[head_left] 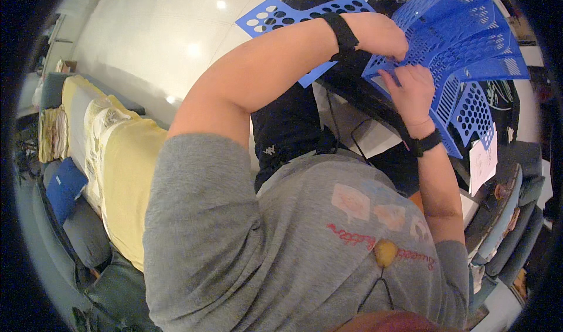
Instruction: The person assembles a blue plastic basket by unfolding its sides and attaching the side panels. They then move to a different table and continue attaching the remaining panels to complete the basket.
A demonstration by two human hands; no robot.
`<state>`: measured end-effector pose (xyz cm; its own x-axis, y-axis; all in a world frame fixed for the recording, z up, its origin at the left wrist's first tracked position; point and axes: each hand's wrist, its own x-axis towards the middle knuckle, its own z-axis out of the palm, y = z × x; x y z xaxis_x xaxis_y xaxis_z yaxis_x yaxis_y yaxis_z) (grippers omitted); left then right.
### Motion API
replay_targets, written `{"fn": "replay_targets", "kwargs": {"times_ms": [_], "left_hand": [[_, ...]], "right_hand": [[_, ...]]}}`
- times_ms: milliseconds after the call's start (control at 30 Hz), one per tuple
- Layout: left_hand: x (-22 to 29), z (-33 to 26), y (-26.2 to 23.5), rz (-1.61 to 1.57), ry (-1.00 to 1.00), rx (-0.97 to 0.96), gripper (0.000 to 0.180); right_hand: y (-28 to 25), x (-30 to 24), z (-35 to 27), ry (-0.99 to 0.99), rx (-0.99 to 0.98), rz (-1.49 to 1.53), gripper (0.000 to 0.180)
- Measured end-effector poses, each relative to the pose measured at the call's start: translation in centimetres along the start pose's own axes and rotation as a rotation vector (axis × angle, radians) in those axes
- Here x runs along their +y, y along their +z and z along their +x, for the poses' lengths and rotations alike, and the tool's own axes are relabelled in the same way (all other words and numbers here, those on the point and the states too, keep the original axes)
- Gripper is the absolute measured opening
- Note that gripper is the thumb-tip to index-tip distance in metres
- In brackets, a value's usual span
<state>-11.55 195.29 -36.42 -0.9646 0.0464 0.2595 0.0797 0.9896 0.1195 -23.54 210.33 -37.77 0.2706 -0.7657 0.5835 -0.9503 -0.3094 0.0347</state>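
A blue perforated plastic rack (463, 44), made of several slotted panels, stands on a dark table (352, 88) in front of me. My left hand (384, 36) rests on its near left corner, fingers curled onto the blue edge. My right hand (413, 88) grips the rack's lower edge just below, fingers closed on the plastic. Both wrists wear black bands. A separate flat blue panel (287, 15) with oval holes lies under my left forearm, part of it hidden by the arm.
A white paper sheet (484, 162) lies at the table's right side. To my left is a sofa with a yellow cover (126, 173) and a blue cushion (64, 185). Pale glossy floor (164, 33) spreads beyond. Cables hang below the table.
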Motion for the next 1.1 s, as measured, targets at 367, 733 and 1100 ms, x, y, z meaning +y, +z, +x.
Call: {"fn": "replay_targets", "kwargs": {"times_ms": [367, 733, 1100], "left_hand": [[0.6, 1.8, 3.6, -0.437, 0.018, 0.040, 0.018], [0.2, 2.1, 6.5, -0.662, 0.216, 0.158, 0.018], [0.0, 2.2, 6.6, -0.643, 0.260, 0.182, 0.017]], "right_hand": [[-2.7, 3.0, -1.5, 0.032, -0.184, 0.163, 0.027], [-4.4, 2.6, -3.1, 0.383, -0.286, 0.323, 0.020], [-4.0, 2.5, -3.7, 0.329, -0.243, 0.301, 0.019]]}}
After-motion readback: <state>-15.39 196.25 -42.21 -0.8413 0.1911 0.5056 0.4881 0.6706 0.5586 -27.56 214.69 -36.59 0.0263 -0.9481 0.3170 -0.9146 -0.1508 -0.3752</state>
